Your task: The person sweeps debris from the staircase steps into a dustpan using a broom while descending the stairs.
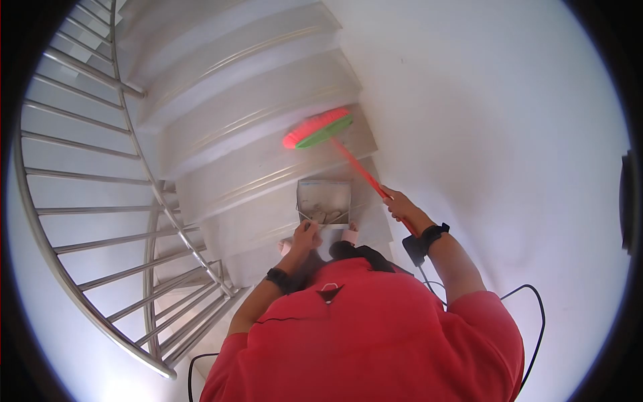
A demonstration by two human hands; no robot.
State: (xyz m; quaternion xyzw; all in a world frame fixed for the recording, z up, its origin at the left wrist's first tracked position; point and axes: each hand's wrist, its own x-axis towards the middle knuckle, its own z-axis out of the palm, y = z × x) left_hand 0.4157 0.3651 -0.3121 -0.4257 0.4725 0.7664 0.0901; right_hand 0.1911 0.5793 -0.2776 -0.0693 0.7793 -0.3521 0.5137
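Observation:
A broom with pink bristles and a green head (323, 130) lies across a stair step, its red handle slanting down to the right. My right hand (400, 206) is wrapped round that handle. Low in the middle, my left hand (307, 236) is closed on the thin handle of a metal dustpan (324, 199). The dustpan stands on the stairs just in front of my feet, and some debris seems to lie inside it. Its exact contents are too small to tell.
Curved pale stairs (241, 141) rise away in front of me. A metal railing (137, 141) bends along the left side, and a white wall (482, 120) bounds the right. Black cables (541, 321) hang beside my body.

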